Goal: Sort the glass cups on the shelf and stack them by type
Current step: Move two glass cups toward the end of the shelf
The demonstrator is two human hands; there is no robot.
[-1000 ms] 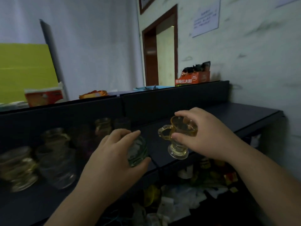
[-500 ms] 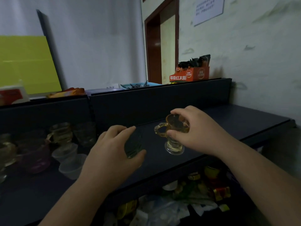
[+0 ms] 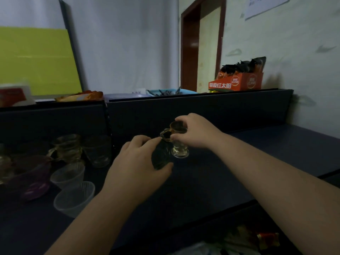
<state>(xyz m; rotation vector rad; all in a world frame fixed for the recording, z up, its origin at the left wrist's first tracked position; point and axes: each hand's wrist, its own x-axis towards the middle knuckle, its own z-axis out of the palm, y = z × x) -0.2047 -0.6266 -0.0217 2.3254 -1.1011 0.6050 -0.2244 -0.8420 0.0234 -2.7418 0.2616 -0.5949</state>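
My right hand (image 3: 196, 134) grips an amber glass cup with a handle (image 3: 177, 138) by its rim; its clear foot rests on or just above the dark shelf (image 3: 239, 162). My left hand (image 3: 137, 168) is wrapped around a dark green glass cup (image 3: 161, 156), held right beside the amber cup and touching its handle. To the left stand more cups: an amber handled stack (image 3: 69, 147), a clear glass (image 3: 97, 150), two ribbed clear cups (image 3: 68, 174) (image 3: 74, 198) and a purple one (image 3: 34, 179).
The shelf's dark back panel (image 3: 202, 111) rises behind the cups. On top of it stand an orange snack box (image 3: 236, 82), a blue tray (image 3: 165, 92) and a red-and-white box (image 3: 13, 96). Below the shelf edge lie wrappers and clutter (image 3: 257, 238).
Both hands moved forward over the shelf and closer together. The green cup now touches the amber cup's handle. The view shifted right and down.
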